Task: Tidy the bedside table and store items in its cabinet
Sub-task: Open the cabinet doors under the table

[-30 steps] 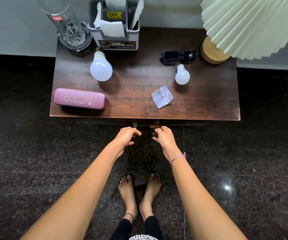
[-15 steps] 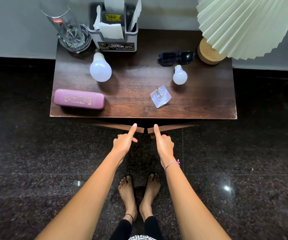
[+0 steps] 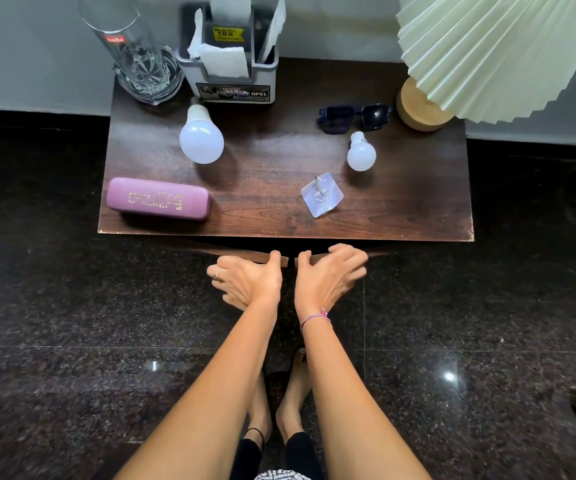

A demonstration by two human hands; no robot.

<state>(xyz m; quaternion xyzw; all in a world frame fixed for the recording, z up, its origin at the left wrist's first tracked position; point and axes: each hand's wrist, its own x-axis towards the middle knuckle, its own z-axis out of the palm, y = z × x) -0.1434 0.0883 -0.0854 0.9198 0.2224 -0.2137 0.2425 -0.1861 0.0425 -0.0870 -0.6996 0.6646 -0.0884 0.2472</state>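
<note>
Seen from above, the dark wooden bedside table (image 3: pixel 279 174) carries a large white bulb (image 3: pixel 201 140), a small white bulb (image 3: pixel 361 155), a purple glasses case (image 3: pixel 158 199), dark sunglasses (image 3: pixel 354 116) and a clear adhesive hook (image 3: pixel 321 195). Below its front edge the two cabinet doors stand slightly ajar. My left hand (image 3: pixel 248 280) grips the top edge of the left door (image 3: pixel 203 252), thumb over the edge. My right hand (image 3: pixel 328 275) grips the right door (image 3: pixel 380 254) the same way. The cabinet's inside is hidden.
At the back stand a tall clear glass (image 3: pixel 141 60), a grey organiser (image 3: pixel 231 74) with papers, and a pleated lamp (image 3: pixel 487 53) on a wooden base (image 3: pixel 418 109). Dark polished stone floor (image 3: pixel 71 323) surrounds the table. My bare feet are below my arms.
The doors went from closed to ajar. My hands went from pointing index fingers at the door edges to wrapping around the tops of the doors.
</note>
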